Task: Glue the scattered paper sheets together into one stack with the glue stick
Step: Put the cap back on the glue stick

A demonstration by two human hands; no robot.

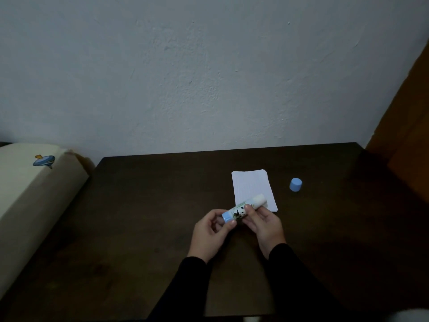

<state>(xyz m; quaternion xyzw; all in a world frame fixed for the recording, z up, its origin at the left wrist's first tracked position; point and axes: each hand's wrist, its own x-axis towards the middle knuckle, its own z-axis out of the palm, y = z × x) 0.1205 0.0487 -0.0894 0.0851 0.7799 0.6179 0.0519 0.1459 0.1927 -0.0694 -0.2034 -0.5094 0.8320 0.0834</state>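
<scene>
Fingers of both hands close on one glue stick [241,209]: the left hand [210,231] pinches its blue base end, the right hand [264,223] curls round the printed middle of the tube. So each grip holds the same single stick, lifted just above the worktop [144,217]. Its long axis runs on a slant, blue base toward the near left, bare white tip toward the far right, and that tip overlaps the near edge of the paper stack [251,188]; whether it touches the sheets is hard to judge in the dim light.

One stack of white sheets lies just beyond the hands, roughly squared, with a few corners fanned at its far right. One blue cap [295,184] stands alone to the right of the stack, apart from it.

Open dark wood spreads to the left of the hands and toward the near edge. The far edge of the worktop meets a pale wall [209,66]. One cream cushion [30,194] with a small blue print sits past the left edge.
</scene>
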